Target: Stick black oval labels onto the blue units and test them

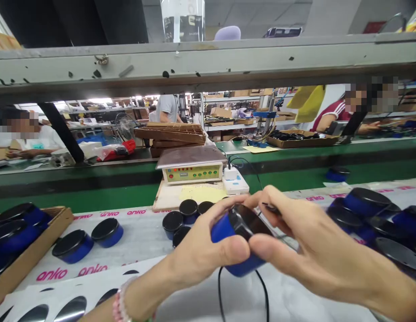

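Note:
My left hand [208,246] is closed around the side of a blue round device with a glossy black top [238,264], its thumb across the front. My right hand [288,237] grips the same device from the right, thumb at the near edge and fingers curled over the far side. A small black piece [271,208] shows among the right fingers; I cannot make out its kind. Below the device hangs a black cable [266,290] in a loop; where it ends is hidden. Several similar small round units [172,223] stand just beyond my left hand.
A cardboard box [36,246] of blue devices is at left, with two loose devices [107,231] beside it. More devices [365,201] are piled at right. Sheets with black discs [70,308] lie front left. A control box [193,172] stands ahead, under an overhead shelf [208,58].

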The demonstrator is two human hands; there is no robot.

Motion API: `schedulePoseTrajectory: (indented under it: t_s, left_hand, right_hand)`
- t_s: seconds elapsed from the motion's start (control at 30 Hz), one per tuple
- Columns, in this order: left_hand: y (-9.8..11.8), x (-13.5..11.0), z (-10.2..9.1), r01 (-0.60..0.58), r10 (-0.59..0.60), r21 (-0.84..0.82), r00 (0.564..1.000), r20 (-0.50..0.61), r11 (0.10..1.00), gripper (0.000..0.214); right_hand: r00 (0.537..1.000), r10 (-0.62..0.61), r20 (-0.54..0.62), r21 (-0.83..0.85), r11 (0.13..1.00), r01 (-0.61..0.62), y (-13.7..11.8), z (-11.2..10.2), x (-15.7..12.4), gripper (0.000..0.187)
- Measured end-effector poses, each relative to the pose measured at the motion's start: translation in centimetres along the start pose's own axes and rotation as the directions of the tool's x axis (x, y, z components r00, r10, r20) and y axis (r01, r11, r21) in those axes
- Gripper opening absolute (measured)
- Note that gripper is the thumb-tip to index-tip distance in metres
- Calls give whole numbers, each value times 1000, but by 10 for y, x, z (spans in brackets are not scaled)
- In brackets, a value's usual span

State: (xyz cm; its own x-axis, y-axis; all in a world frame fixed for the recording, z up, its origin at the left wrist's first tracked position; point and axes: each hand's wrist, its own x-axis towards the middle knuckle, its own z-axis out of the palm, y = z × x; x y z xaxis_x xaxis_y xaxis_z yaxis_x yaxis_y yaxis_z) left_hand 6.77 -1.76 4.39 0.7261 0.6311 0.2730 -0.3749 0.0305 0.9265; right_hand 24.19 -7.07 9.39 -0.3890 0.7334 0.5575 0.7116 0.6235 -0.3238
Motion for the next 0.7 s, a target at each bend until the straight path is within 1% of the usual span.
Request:
schedulePoseTrajectory:
  t_s: [0.03,0.1,0.17,0.23,0.27,0.3,0.37,0.43,0.53,0.57,0.63,0.7]
  left_hand:
    - [-2,-3,0,52,-54,-87,998,-25,995,66]
    - [-5,-11,-2,120,-159,-269,979,-128,956,51]
    - [-7,-18,-5,123,-239,-403,938,-252,907,43]
    - [-7,-23,-8,98,-287,-459,886,-364,883,41]
    - [-7,-24,-8,89,-299,-469,868,-396,879,41]
    - [-7,-25,-9,87,-306,-472,859,-410,877,41]
    - [-7,-26,-9,94,-306,-470,864,-400,878,43]
    - [-7,-27,-10,96,-279,-439,884,-374,893,45]
    - [-7,-29,-11,77,-190,-311,917,-351,947,49]
    - [-6,-29,-10,68,-161,-264,923,-350,962,50]
    - [-5,-30,-9,64,-127,-185,927,-354,981,55]
    - [-4,-31,-8,81,-123,-130,924,-362,988,59]
  right_hand:
    - [1000,-22,-18,-28,999,22,-4,6,-4,18]
    - [997,-45,-57,-81,996,40,-4,15,-10,24]
    - [991,-99,-93,-141,986,86,0,21,-15,25]
    - [985,-147,-94,-183,975,128,3,28,-18,22]
    - [980,-176,-97,-204,967,154,3,32,-19,21]
    - [973,-207,-103,-222,958,180,3,35,-20,20]
    - [963,-241,-118,-264,943,203,3,39,-21,21]
    - [951,-274,-145,-343,915,212,2,41,-21,22]
    - [944,-296,-146,-470,860,197,2,41,-24,22]
    - [944,-299,-143,-482,854,198,3,40,-26,22]
    - [945,-292,-146,-449,871,200,3,40,-28,20]
    - [945,-285,-158,-398,895,203,3,40,-30,17]
